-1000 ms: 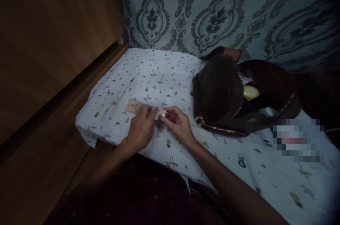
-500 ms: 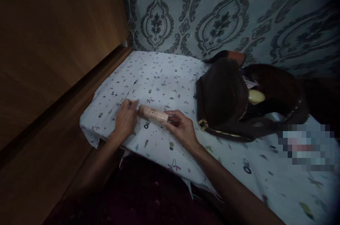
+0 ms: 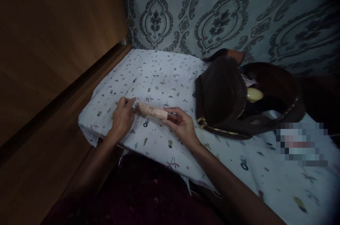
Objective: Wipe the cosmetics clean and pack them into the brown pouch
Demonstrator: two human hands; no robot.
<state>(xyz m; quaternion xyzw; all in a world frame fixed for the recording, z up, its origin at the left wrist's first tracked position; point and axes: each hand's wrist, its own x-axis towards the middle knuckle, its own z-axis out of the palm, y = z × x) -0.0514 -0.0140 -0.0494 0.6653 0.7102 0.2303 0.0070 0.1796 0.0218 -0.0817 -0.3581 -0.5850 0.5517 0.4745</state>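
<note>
Tube, small, beige, printed, lies across the patterned sheet on the bed, held off both ends. Left hand pinches the tube's left end with its fingertips; right hand grips the right end, the cap side, fingers curled around it. Cap end is hidden by the fingers, so open or closed cannot be told. Tube is out of the dark brown handbag, which sits just right of the right hand, mouth gaping, a pale yellow item visible inside. Judged progress: tube taken out and in both hands, handling under way, nothing put back yet. Wooden panel on the left, damask wallpaper behind. Lighting dim.
</note>
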